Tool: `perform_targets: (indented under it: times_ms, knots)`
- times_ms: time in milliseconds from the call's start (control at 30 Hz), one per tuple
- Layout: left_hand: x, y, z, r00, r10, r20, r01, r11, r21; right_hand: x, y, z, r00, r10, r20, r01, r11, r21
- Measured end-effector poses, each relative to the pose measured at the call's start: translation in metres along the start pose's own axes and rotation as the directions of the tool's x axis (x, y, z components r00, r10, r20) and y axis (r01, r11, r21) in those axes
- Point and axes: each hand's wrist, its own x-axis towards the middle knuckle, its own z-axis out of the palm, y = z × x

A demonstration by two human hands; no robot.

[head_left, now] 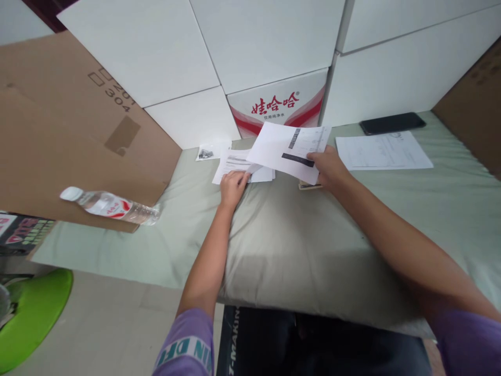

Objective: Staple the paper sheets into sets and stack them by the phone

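My right hand (pixel 327 166) grips a printed sheet of paper (pixel 274 143) by its right edge, thumb on top, and holds it tilted above the cloth. The sheet carries dark printed bars. My left hand (pixel 234 187) is closed at the lower left corner of that sheet, fingertips over a small stack of printed papers (pixel 230 161) lying on the cloth. Whether it also pinches the stack is hidden. Beneath my right hand, a flat beige-edged object (pixel 307 186) shows only in part; its kind cannot be made out.
A green cloth (pixel 266 230) covers the table. To the right lie more papers (pixel 385 151) and a black phone (pixel 392 124). White boxes (pixel 277 47) stand stacked behind. A water bottle (pixel 111 204) leans by a large cardboard box (pixel 78 130). A small plastic bag (pixel 211 150) lies near the stack.
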Motion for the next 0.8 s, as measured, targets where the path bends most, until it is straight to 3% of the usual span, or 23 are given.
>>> perform_targets:
  times_ms: [133,233,433,567,633,733,800]
  knots:
    - [-0.002,0.004,-0.006,0.991,0.130,0.032,-0.130,0.991,0.004,-0.004,-0.005,0.002,0.995,0.087,0.049,-0.094,0.983,0.158]
    - [-0.003,0.012,-0.012,0.978,0.199,0.057,-0.200,0.980,0.009,-0.008,-0.008,0.004,0.990,0.101,0.101,-0.117,0.978,0.170]
    - [-0.012,0.038,-0.022,0.970,0.243,-0.005,-0.243,0.970,0.025,-0.031,-0.009,0.013,0.932,0.197,0.304,-0.178,0.980,-0.090]
    - [-0.022,0.051,-0.021,0.974,0.223,0.042,-0.223,0.975,-0.004,-0.054,-0.004,0.022,0.841,0.311,0.443,-0.177,0.931,-0.318]
    - [-0.024,0.054,-0.019,0.970,0.227,0.085,-0.227,0.974,-0.016,-0.062,0.000,0.027,0.818,0.318,0.480,-0.153,0.924,-0.350]
    - [-0.025,0.056,-0.017,0.964,0.227,0.135,-0.227,0.974,-0.016,-0.064,0.008,0.034,0.831,0.261,0.491,-0.167,0.959,-0.228]
    - [-0.026,0.056,-0.016,0.959,0.240,0.151,-0.240,0.971,-0.017,-0.059,0.014,0.036,0.889,0.178,0.422,-0.126,0.981,-0.147]
